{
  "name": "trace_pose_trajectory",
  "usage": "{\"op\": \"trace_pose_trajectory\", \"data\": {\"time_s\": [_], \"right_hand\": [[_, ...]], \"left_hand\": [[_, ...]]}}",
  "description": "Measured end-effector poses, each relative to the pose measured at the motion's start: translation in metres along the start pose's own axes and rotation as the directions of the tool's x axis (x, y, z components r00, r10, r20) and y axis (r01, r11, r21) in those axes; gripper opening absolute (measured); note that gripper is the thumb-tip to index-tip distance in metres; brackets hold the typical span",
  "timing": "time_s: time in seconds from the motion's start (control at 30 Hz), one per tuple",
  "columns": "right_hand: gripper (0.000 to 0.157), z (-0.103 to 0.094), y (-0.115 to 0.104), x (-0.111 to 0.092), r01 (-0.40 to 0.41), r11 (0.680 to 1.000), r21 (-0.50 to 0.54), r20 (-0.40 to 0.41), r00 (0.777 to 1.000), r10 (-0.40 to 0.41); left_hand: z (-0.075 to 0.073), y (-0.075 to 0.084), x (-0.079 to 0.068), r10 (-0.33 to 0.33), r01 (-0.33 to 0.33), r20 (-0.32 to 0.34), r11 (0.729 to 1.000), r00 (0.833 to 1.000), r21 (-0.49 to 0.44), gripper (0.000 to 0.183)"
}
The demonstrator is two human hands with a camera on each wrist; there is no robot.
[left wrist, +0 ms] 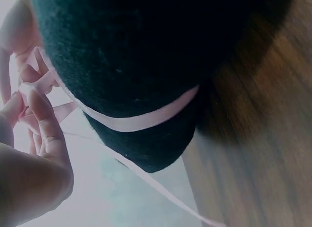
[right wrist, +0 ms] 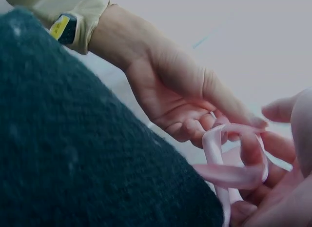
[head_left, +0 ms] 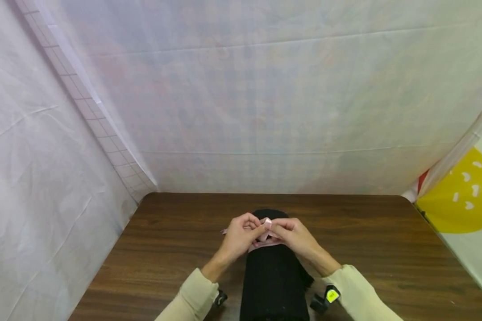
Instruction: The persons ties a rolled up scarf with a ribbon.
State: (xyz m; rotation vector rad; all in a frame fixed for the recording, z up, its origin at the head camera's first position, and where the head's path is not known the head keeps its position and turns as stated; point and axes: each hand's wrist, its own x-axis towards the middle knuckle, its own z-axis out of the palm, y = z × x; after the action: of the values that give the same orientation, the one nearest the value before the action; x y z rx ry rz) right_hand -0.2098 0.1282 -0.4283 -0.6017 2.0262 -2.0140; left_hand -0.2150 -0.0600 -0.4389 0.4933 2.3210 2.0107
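A thick roll of black cloth (head_left: 273,281) lies lengthwise on the table, fuzzy in the wrist views. Round it, near its far end, runs a pink satin ribbon (left wrist: 141,122). Over the roll, my left hand (head_left: 238,235) and right hand (head_left: 300,237) meet, and each pinches the ribbon (head_left: 267,222) between thumb and fingers. In the right wrist view the ribbon makes loops (right wrist: 226,175) among the fingers of both hands. One loose ribbon tail (left wrist: 168,193) hangs down past the roll in the left wrist view. Whether a knot lies beneath the fingers is hidden.
The dark wooden table (head_left: 176,249) reaches back to a pale hanging sheet (head_left: 265,111). Another white sheet (head_left: 44,200) hangs at the left. A yellow printed shape (head_left: 462,196) shows beyond the right edge. Small black devices (head_left: 319,303) sit by the wrists.
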Motion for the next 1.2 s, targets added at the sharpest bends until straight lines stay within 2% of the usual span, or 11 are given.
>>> {"op": "trace_pose_trajectory", "data": {"time_s": [0.17, 0.33, 0.5, 0.63, 0.8, 1.0, 1.2], "right_hand": [[0.036, 0.003, -0.001, 0.002, -0.010, 0.999, 0.050, -0.084, 0.996, 0.015], [0.034, 0.005, -0.002, 0.003, -0.052, 0.999, -0.001, -0.184, 0.982, 0.051], [0.038, 0.006, -0.002, 0.004, -0.056, 0.998, 0.004, -0.206, 0.977, 0.055], [0.039, 0.007, 0.000, 0.006, -0.040, 0.999, 0.003, -0.250, 0.967, 0.039], [0.030, 0.010, -0.002, 0.007, -0.038, 0.998, -0.042, -0.351, 0.936, 0.021], [0.021, 0.012, -0.002, 0.008, -0.059, 0.998, -0.010, -0.434, 0.899, 0.049], [0.018, 0.012, -0.003, 0.008, -0.089, 0.996, 0.016, -0.451, 0.888, 0.087]], "left_hand": [[0.002, -0.001, 0.000, 0.040, -0.040, 0.025, 0.999, 0.999, 0.012, 0.020], [0.002, -0.001, 0.000, 0.060, -0.062, 0.087, 0.998, 0.994, 0.019, 0.015], [0.000, -0.001, 0.001, 0.076, -0.076, 0.153, 0.997, 0.985, -0.002, 0.013], [-0.001, -0.003, 0.003, 0.058, -0.044, 0.195, 0.996, 0.979, -0.077, 0.015], [-0.002, -0.005, 0.003, 0.025, 0.008, 0.237, 0.991, 0.971, -0.137, 0.021], [-0.001, -0.005, 0.002, 0.021, 0.005, 0.223, 0.994, 0.974, -0.113, 0.023], [0.000, -0.004, 0.001, 0.018, -0.006, 0.214, 0.998, 0.977, -0.059, 0.020]]}}
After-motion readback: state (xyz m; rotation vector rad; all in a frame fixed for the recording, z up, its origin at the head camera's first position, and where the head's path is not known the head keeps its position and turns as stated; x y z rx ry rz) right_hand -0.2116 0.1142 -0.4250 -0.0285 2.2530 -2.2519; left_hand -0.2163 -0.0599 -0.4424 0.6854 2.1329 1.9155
